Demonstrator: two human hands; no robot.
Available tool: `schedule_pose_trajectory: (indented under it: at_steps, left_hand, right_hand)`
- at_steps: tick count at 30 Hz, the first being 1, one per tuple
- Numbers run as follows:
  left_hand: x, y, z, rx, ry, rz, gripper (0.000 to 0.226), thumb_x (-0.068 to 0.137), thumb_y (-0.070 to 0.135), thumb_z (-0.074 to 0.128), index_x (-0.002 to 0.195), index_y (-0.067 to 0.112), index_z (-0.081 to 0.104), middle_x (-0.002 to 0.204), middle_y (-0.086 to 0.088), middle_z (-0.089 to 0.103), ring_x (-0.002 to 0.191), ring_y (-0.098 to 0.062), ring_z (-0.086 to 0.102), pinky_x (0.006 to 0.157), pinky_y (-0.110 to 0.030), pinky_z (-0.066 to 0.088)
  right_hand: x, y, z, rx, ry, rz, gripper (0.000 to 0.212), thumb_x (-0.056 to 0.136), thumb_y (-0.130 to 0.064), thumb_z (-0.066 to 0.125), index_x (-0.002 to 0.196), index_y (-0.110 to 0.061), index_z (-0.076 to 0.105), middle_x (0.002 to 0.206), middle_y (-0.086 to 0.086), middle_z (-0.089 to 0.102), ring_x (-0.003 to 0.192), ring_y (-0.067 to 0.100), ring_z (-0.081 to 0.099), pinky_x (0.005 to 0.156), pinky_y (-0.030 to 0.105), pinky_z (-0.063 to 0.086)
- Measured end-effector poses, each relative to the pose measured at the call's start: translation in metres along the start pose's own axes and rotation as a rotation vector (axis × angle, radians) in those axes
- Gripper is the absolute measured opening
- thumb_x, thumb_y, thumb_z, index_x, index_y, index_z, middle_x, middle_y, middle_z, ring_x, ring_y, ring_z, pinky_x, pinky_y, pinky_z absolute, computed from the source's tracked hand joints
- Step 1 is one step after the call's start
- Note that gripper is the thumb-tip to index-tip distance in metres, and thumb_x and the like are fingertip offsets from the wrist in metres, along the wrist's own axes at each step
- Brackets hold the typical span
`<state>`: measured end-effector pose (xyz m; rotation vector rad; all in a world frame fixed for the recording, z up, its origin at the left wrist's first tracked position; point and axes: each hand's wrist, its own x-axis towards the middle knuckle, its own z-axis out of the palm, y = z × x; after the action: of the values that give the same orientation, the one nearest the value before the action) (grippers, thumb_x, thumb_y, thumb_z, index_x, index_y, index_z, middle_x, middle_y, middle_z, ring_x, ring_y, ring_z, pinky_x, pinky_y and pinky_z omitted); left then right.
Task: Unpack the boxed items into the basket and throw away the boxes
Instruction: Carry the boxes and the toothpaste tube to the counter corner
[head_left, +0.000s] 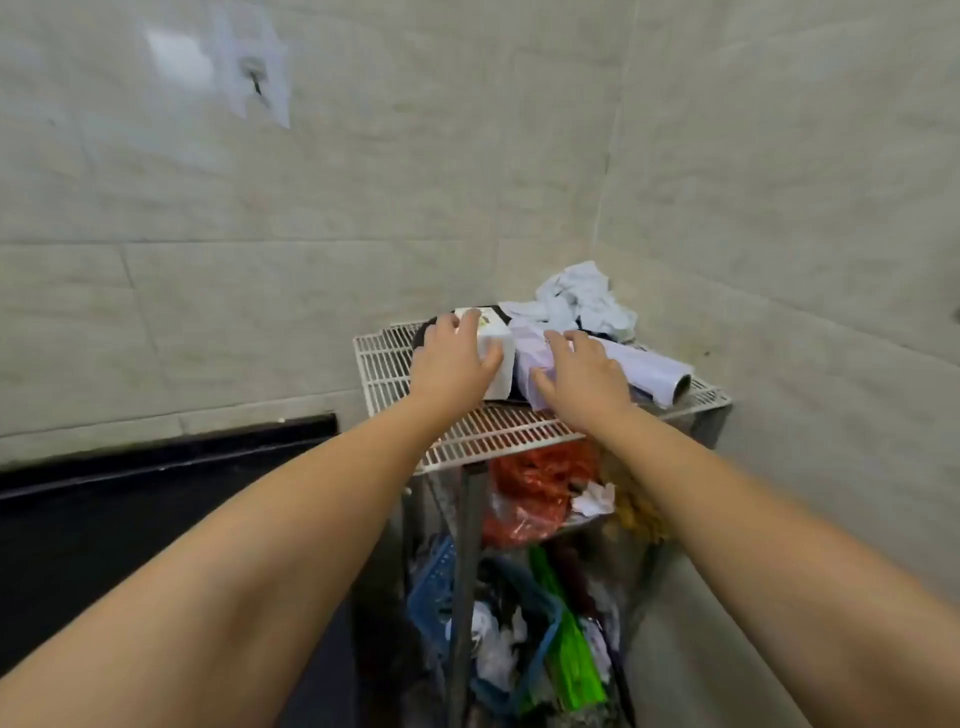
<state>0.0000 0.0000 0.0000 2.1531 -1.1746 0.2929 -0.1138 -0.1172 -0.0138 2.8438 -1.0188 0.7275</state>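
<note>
A small white box (498, 358) lies on the top wire shelf (384, 364) of a rack in the room's corner. My left hand (449, 358) rests on the box's left side, fingers wrapped over its top. Beside it my right hand (582, 379) presses, fingers spread, on a pale lilac wrapped package (524, 358). A blue plastic basket (441, 587) sits on a lower level of the rack, partly hidden by the rack's post.
Crumpled white paper (587, 301) and a rolled white sheet (654, 371) lie at the shelf's back right. A red bag (535, 493) and green packets (571, 660) fill the lower levels. Tiled walls close in behind and to the right; a dark counter (130, 519) lies left.
</note>
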Motion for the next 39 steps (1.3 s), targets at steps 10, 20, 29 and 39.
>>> schedule_pose_trajectory:
  at_steps: [10, 20, 29, 39]
  left_hand:
    - [0.053, 0.009, 0.060, -0.169, -0.069, -0.492, 0.069, 0.077, 0.046, 0.057, 0.136, 0.020, 0.033, 0.130, -0.018, 0.034, 0.105, -0.044, 0.052, 0.077, -0.041, 0.043]
    - [0.055, -0.043, 0.011, -0.773, 0.302, -0.646, 0.039, 0.079, 0.036, 0.057, 0.114, 0.019, 0.059, 0.097, -0.003, 0.060, 0.088, -0.026, 0.058, 0.080, -0.042, 0.056]
    - [-0.029, -0.196, -0.120, -0.694, 0.504, -0.715, 0.028, 0.078, 0.033, 0.056, 0.104, 0.026, 0.056, 0.102, -0.003, 0.064, 0.096, -0.026, 0.062, 0.081, -0.049, 0.057]
    - [-0.239, -0.359, -0.167, -0.131, 0.297, -0.900, 0.030, 0.075, 0.032, 0.054, 0.102, 0.021, 0.061, 0.097, -0.008, 0.065, 0.079, -0.025, 0.065, 0.063, -0.033, 0.053]
  right_hand:
    - [0.042, 0.026, 0.036, 0.106, -0.267, 0.044, 0.060, 0.081, -0.054, 0.047, 0.128, -0.017, 0.040, 0.122, 0.015, 0.055, 0.103, 0.033, 0.057, 0.080, 0.041, 0.050]
    - [0.069, -0.002, 0.015, 0.338, -0.096, 0.077, 0.058, 0.090, -0.043, 0.042, 0.143, -0.023, 0.028, 0.128, 0.020, 0.048, 0.101, 0.035, 0.058, 0.073, 0.033, 0.040]
    - [0.062, -0.185, 0.037, 0.552, -0.138, -0.215, 0.057, 0.088, -0.041, 0.044, 0.141, -0.022, 0.031, 0.119, 0.021, 0.052, 0.097, 0.039, 0.057, 0.073, 0.036, 0.044]
    - [-0.081, -0.377, 0.162, 0.372, -0.531, -0.460, 0.058, 0.091, -0.041, 0.040, 0.144, -0.028, 0.023, 0.119, 0.016, 0.044, 0.067, 0.031, 0.047, 0.060, 0.031, 0.038]
